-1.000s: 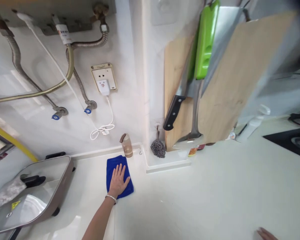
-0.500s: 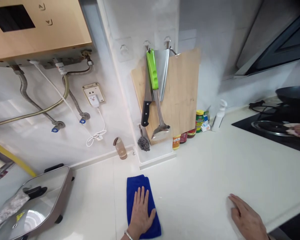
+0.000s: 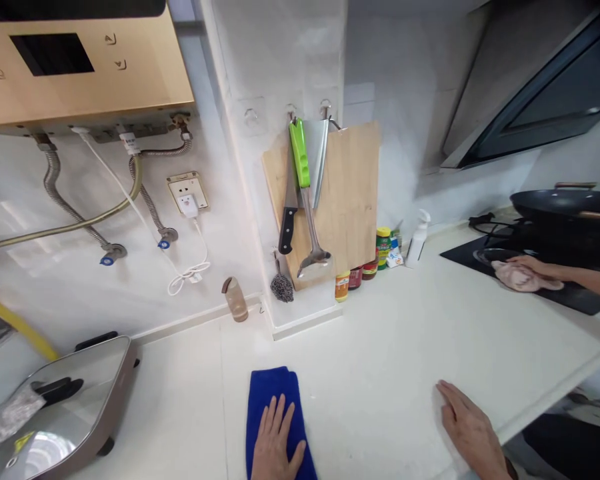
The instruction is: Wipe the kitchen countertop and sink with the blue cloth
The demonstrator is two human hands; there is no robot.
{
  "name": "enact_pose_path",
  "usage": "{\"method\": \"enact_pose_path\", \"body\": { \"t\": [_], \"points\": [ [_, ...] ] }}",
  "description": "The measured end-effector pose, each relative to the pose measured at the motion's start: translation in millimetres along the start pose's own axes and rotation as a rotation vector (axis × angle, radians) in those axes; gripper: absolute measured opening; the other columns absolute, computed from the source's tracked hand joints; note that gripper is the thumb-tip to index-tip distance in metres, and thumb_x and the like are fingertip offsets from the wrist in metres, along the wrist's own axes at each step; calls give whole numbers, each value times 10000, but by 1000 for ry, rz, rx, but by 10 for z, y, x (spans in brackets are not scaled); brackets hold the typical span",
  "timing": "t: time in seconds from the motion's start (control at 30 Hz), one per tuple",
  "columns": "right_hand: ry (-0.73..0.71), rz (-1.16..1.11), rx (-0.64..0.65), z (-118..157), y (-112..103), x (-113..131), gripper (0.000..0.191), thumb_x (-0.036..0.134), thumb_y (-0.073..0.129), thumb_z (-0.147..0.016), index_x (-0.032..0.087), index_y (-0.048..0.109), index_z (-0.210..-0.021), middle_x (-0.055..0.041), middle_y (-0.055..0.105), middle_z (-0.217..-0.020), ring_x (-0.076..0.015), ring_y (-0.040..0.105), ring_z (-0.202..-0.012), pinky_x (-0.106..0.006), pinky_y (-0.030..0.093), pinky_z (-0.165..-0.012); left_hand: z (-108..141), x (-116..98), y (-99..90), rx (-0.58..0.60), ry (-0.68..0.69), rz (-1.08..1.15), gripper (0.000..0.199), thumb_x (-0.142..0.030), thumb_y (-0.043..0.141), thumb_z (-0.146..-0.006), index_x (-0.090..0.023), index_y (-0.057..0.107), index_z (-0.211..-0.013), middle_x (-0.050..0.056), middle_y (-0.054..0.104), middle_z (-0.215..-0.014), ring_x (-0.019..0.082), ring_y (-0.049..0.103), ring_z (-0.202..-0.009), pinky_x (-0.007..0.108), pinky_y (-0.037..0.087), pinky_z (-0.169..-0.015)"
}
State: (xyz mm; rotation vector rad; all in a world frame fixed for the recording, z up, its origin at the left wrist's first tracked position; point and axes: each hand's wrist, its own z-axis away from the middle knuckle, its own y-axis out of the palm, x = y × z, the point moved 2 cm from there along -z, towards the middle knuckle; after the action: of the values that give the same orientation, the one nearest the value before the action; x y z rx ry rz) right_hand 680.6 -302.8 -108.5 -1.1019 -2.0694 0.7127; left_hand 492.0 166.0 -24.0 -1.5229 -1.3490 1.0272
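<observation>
My left hand point(image 3: 275, 440) lies flat on a folded blue cloth point(image 3: 274, 381) on the white countertop, fingers spread and thumb out to the side. The wrist is cut off by the bottom edge of the view. To the right, my right hand point(image 3: 470, 430) rests on the bare countertop near its front edge. Its fingers are stretched out and it holds nothing. At the far right, another person's hand point(image 3: 530, 265) presses a pale rag point(image 3: 523, 277) on the black cooktop point(image 3: 575, 300).
An electric pan with a glass lid point(image 3: 95, 417) stands at left. A small bottle point(image 3: 236, 300) is by the wall. A cutting board point(image 3: 353, 193), knives and a green-handled peeler-like utensil point(image 3: 303, 153) hang from hooks. Jars point(image 3: 383, 248), a spray bottle point(image 3: 418, 239) and a wok point(image 3: 570, 200) stand farther right.
The view has swung right, bringing more of the other person's arm and rag into sight. My left hand stays flat on the cloth; my right hand still rests on the counter.
</observation>
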Motion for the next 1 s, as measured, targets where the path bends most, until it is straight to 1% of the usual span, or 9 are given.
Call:
{"method": "enact_pose_path", "body": {
  "t": [0.07,0.13,0.23,0.33,0.43,0.57,0.7,0.87,1.0],
  "points": [
    [15,6,-3,-2,-3,9,467,326,368,-935,144,535,-1331,-149,621,-1332,-294,599,-1225,-499,549,-1031,111,139,-29,-31,3,-18,667,-350,467,-977,-333,187,-1583,14,312,-1642,265,309,-1506,504,432,-1168],
    [20,11,-5,-14,-15,20,457,319,364,-933,152,539,-1321,-143,626,-1323,-296,599,-1228,-505,545,-1038,189,295,-73,-28,-22,-1,653,-353,481,-973,-334,230,-1575,23,341,-1631,271,314,-1502,522,431,-1167],
    [3,17,-10,-35,-29,30,442,313,366,-931,153,545,-1303,-141,636,-1304,-301,600,-1227,-510,544,-1038,215,494,-156,70,-30,97,625,-374,522,-953,-334,328,-1546,38,375,-1612,286,325,-1491,548,427,-1163],
    [-4,25,-30,-42,-37,41,439,310,370,-930,153,544,-1302,-141,638,-1301,-302,608,-1215,-514,549,-1027,121,595,-244,160,-79,195,560,-366,494,-965,-314,395,-1514,46,445,-1575,262,376,-1465,527,443,-1154],
    [2,26,-38,-40,-51,64,444,306,377,-925,155,543,-1308,-134,638,-1304,-292,613,-1206,-500,553,-1024,-44,561,-276,91,-154,187,530,-344,405,-1002,-277,369,-1526,58,461,-1569,246,340,-1482,543,413,-1174],
    [9,35,-21,-39,-88,83,444,299,378,-919,160,542,-1307,-124,635,-1315,-283,606,-1222,-487,545,-1041,-194,352,-159,-35,-116,74,581,-309,398,-1004,-255,270,-1568,88,401,-1603,269,283,-1506,572,403,-1174],
    [18,34,-2,-40,-128,76,446,304,384,-915,157,546,-1304,-127,621,-1333,-285,599,-1230,-494,526,-1066,-214,208,-59,-76,-108,-70,667,-329,442,-986,-241,181,-1594,104,342,-1630,295,283,-1511,565,412,-1171],
    [15,-2,-19,-42,-180,89,452,314,416,-895,168,567,-1295,-114,628,-1324,-273,630,-1178,-466,530,-1057,-291,268,-21,-56,-109,-118,707,-350,427,-988,-221,101,-1602,98,309,-1645,288,257,-1524,550,395,-1183],
    [53,0,-18,-50,-209,108,448,312,414,-876,176,593,-1264,-112,633,-1321,-275,648,-1144,-461,532,-1050,-534,431,101,-61,-202,-104,722,-376,410,-988,-179,84,-1601,117,309,-1643,291,224,-1535,560,336,-1213]
  ]
}}
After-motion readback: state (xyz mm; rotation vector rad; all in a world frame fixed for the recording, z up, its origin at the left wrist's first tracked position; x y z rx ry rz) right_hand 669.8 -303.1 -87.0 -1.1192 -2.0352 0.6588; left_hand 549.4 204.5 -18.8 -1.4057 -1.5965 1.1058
